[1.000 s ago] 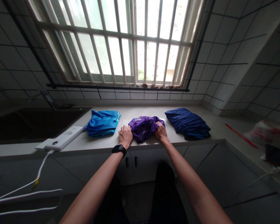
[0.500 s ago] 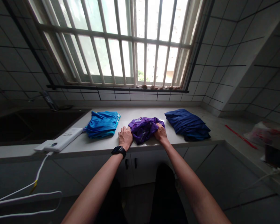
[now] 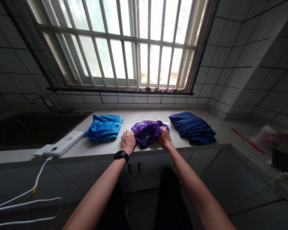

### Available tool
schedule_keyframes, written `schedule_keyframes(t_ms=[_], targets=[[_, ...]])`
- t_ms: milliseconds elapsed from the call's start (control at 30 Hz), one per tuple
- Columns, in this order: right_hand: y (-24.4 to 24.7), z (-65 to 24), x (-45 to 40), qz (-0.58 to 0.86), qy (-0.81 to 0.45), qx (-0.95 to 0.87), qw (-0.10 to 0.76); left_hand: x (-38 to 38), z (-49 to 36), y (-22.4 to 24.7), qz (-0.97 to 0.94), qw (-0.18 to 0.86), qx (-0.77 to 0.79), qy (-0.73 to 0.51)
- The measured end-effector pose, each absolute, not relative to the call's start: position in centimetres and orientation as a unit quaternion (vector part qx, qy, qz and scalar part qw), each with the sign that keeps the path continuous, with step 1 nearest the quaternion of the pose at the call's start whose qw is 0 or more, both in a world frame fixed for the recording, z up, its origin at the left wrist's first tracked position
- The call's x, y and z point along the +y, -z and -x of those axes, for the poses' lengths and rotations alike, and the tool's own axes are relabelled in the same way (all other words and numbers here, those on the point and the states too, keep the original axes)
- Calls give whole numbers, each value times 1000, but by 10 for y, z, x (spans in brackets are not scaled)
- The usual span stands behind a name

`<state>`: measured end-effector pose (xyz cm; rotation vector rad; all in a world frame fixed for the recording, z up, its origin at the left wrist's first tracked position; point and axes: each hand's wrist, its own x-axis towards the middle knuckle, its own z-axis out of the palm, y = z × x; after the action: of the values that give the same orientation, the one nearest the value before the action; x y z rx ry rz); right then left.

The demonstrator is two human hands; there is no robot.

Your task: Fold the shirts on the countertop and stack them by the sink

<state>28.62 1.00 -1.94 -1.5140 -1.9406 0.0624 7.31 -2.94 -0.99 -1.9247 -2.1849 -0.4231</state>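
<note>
A crumpled purple garment (image 3: 147, 132) lies on the white countertop (image 3: 158, 113) straight ahead of me. My left hand (image 3: 128, 140) is closed at its left edge, the fingers curled over the cloth. At the right side, my right hand (image 3: 164, 136) pinches a fold of the same fabric. To the left lies a folded bright blue garment (image 3: 105, 127) with light lettering at its right edge. A folded navy blue garment (image 3: 192, 126) lies to the right. Both of these are apart from my hands.
A white power bank (image 3: 64, 143) with a cable (image 3: 39, 175) sits at the counter's front left, beside the dark sink (image 3: 38, 123) and faucet (image 3: 48, 103). On the right-hand counter are a red strip (image 3: 246, 140) and a plastic bag (image 3: 270, 135). A barred window (image 3: 122, 38) rises behind.
The view has shifted very slightly. Both hands keep their places on the purple garment, and its shape looks the same.
</note>
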Motion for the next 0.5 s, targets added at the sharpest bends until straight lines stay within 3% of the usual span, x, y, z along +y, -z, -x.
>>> schedule_keyframes(t_ms=[333, 433, 500], targets=[[12, -285, 8, 594, -32, -759, 265, -29, -72, 11, 650, 101, -738, 149], [-22, -285, 20, 615, -93, -766, 162, -30, -72, 10, 648, 97, -741, 150], [-62, -285, 35, 635, -100, -746, 174, -30, -72, 10, 651, 97, -738, 150]])
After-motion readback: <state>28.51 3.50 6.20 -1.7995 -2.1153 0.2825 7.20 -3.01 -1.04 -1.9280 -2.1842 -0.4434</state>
